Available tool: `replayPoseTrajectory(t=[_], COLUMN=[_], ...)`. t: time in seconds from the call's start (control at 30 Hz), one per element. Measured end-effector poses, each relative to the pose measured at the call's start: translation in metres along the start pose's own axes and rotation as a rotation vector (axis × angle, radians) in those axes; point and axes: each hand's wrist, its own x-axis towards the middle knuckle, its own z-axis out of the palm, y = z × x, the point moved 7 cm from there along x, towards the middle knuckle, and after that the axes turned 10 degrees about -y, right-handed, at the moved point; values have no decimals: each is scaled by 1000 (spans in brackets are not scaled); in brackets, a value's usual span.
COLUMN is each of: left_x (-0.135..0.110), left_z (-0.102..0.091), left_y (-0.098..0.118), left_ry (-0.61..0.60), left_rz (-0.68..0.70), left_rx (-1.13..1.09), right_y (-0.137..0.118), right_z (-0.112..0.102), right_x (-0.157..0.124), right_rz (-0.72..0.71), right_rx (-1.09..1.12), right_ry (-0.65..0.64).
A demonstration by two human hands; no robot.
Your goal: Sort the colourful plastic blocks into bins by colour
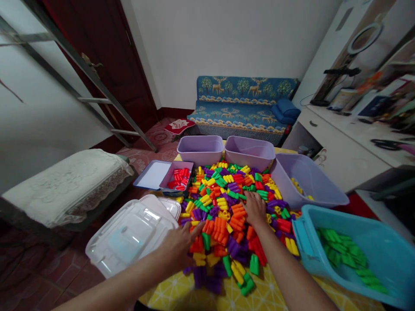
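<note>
A heap of plastic building pieces, shaped like joined tubes in red, orange, yellow, green and purple, covers much of the table. My left hand point(180, 244) is at the near left of the heap, its fingers stretched out beside a cluster of orange pieces point(220, 231). It seems to hold nothing. Farther in, my right hand point(255, 209) reaches over the heap with fingers apart, close to orange pieces point(238, 214) and a green piece point(241, 197). Its fingertips touch the heap. I see nothing gripped in it.
Two purple bins point(200, 156) point(249, 160) stand behind the heap. A third purple bin point(282, 185) at right holds some yellow pieces; a blue bin point(311, 246) holds green ones. A smaller box point(167, 178) contains red pieces. Clear lids point(123, 235) lie at left.
</note>
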Motion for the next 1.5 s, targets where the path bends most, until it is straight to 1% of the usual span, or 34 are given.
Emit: replayPoseTrajectory(t=[0.07,0.13,0.3,0.37,0.43,0.57,0.63,0.7,0.73,0.8,0.87,0.9,0.97,1.0,1.03,1.07,1.1,1.13,1.17,1.23,1.3,1.37,1.4,1.43,1.5], left_x=[-12,-15,-2,4,10,27,39,51,58,70,78,80,75,67,57,45,31,16,3,-21,-36,-46,-46,-43,-29], left_z=[21,33,53,58,60,55,46,30,20,-4,-33,-47,-71,-80,-85,-86,-82,-73,-60,-23,19,49,58,63,60], left_y=[6,12,19,17,18,26,30,36,40,45,46,45,39,36,32,29,27,27,26,29,37,41,41,39,34], left_ry=[-53,-45,10,42,98,255,357,471,517,559,595,598,615,636,659,684,706,707,688,603,472,448,445,464,530], left_rz=[-49,-77,-47,-51,-24,39,65,128,170,250,283,282,260,252,253,255,270,295,303,344,422,494,485,465,390], left_rx=[65,86,94,87,64,-12,-92,-192,-240,-316,-358,-345,-301,-285,-271,-264,-257,-245,-237,-205,-155,-130,-122,-112,-97], right_y=[1,1,1,1,0,1,1,1,1,1,2,2,3,3,3,2,2,2,1,1,0,-1,-1,-1,-1], right_z=[2,3,2,1,0,1,2,2,2,3,4,5,6,6,5,5,5,5,4,4,3,3,3,2,2], right_x=[0,1,0,0,0,0,0,0,-1,-1,-1,0,0,0,-1,-1,-1,-2,-2,-3,-4,-4,-4,-4,-4], right_rz=[-1,1,1,5,8,17,24,17,10,-2,4,12,16,13,9,6,2,2,4,3,-4,-10,-10,-9,-3], right_rx=[-4,-10,-13,-11,-8,-7,-10,-16,-20,-30,-33,-33,-30,-31,-31,-32,-32,-32,-33,-41,-51,-53,-51,-48,-45], right_ry=[6,13,7,0,-1,-8,-8,-5,-3,2,2,0,-6,-6,-4,0,5,11,19,39,60,65,63,59,47])
